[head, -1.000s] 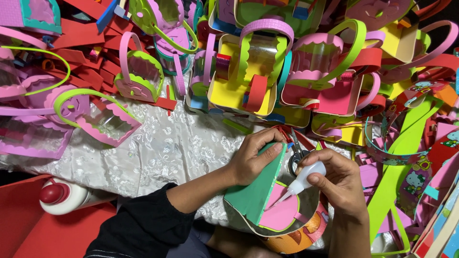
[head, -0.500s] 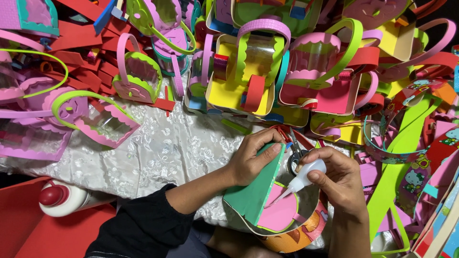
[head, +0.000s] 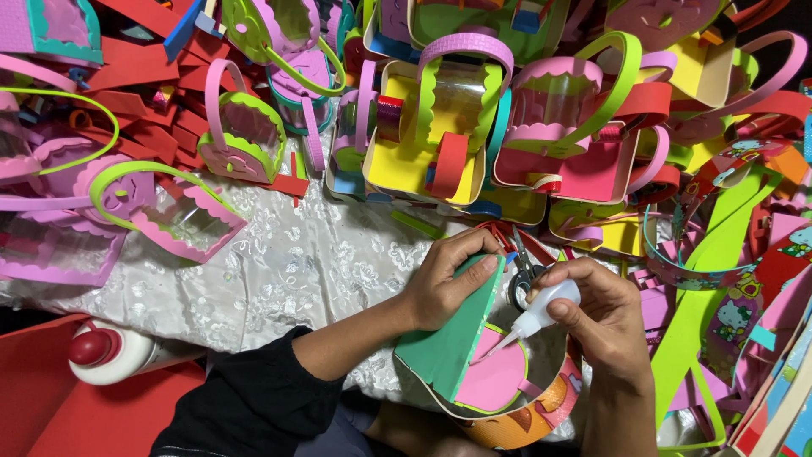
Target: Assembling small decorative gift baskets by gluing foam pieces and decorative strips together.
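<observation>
Left hand grips green foam panel of half-built basket, low centre | right hand squeezes white glue bottle, nozzle at pink foam piece | scissors just behind.

Matt foam basket, glossy white plastic glue bottle, white embroidered cloth with a slight sheen.

Foam baskets crowd behind; white cloth open.
</observation>
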